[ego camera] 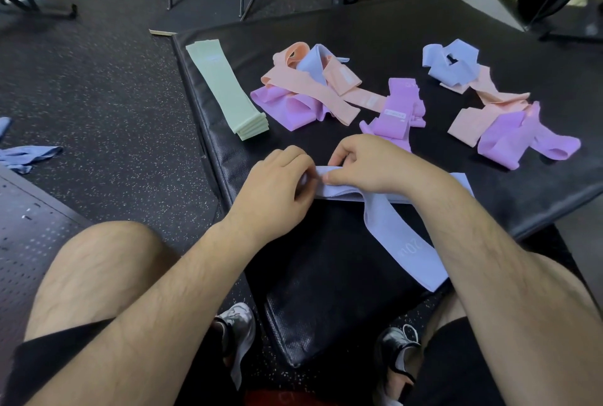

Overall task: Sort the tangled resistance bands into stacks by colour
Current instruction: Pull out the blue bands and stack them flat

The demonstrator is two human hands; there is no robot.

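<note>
Fingers point(342, 152) of left hand point(277, 183) and right hand point(368, 167) pinch the blue band point(401, 242) at the mat's point(359, 27) near edge; light, soft and limp, it likely handles best held by its ends.

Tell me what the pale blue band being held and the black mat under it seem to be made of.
The pale blue band looks like woven elastic fabric, matte: it folds softly and drapes over the edge. The black mat looks like vinyl-covered padding: faint sheen, fine grain, thick rounded edge. Both judged by look.
</note>
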